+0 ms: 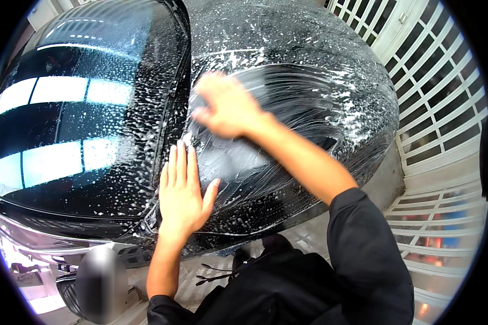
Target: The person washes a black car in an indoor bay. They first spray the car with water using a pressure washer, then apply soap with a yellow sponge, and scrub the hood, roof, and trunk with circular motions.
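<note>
The black hood [303, 97] lies in front of me, between the windshield [95, 122] on the left and a white lattice gate [444, 103] on the right. My left hand [182, 197] is flat by the windshield edge, thumb spread wide, gripping nothing. My right hand [228, 105] blurs over the hood; I can't tell whether it holds anything. I'd judge the work partway: the middle is smeared into streaks, while foam [352, 116] dots the hood's front and far side.

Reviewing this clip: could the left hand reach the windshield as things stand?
Probably yes. The left hand is open, with nothing visible in it, right beside the windshield. Only the dark strip along the glass seems to lie between, and it doesn't look like an obstacle.
</note>
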A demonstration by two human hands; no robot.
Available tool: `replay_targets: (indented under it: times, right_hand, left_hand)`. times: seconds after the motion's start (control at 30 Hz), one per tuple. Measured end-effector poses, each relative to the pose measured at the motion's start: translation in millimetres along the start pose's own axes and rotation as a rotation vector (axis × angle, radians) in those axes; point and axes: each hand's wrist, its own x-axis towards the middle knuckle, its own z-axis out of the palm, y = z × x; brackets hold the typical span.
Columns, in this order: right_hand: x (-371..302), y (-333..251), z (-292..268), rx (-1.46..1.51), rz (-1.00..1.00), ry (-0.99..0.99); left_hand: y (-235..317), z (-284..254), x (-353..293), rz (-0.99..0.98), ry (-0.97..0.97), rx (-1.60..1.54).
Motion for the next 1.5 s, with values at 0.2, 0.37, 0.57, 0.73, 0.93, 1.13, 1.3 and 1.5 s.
replay_targets:
  times: [0.2,0.37,0.57,0.73,0.93,1.13,1.3,1.5]
  right_hand:
    - [7.4,107.2,-45.1,-0.153,0.671,-0.146]
    - [45.9,6.4,34.6,-0.006,-0.125,0.126]
    - [-12.0,-31.0,-0.4,0.115,-0.191,0.016]
    - [-34.2,75.2,-39.6,-0.015,0.178,-0.093]
    - [-25.5,144.1,-92.8,-0.048,0.662,-0.411]
    - [-66.4,194.8,-64.3,-0.143,0.213,0.034]
    - [-123.2,351.7,-106.3,-0.258,0.740,0.004]
    - [-92.0,202.1,-77.7,-0.039,0.111,-0.010]
  left_hand:
    - [-0.8,-1.8,1.8,-0.004,0.009,-0.015]
    - [-2.9,1.3,2.0,0.013,0.040,-0.045]
    - [-0.7,5.1,-1.7,0.000,0.168,-0.166]
    - [-3.8,-2.7,-5.9,0.008,0.109,-0.087]
    - [11.7,-2.2,9.9,0.067,-0.007,0.035]
    - [21.9,-0.9,29.1,0.095,-0.084,0.024]
    - [42.6,10.2,59.8,0.141,-0.102,-0.003]
    - [60.1,16.7,88.5,0.132,-0.140,0.080]
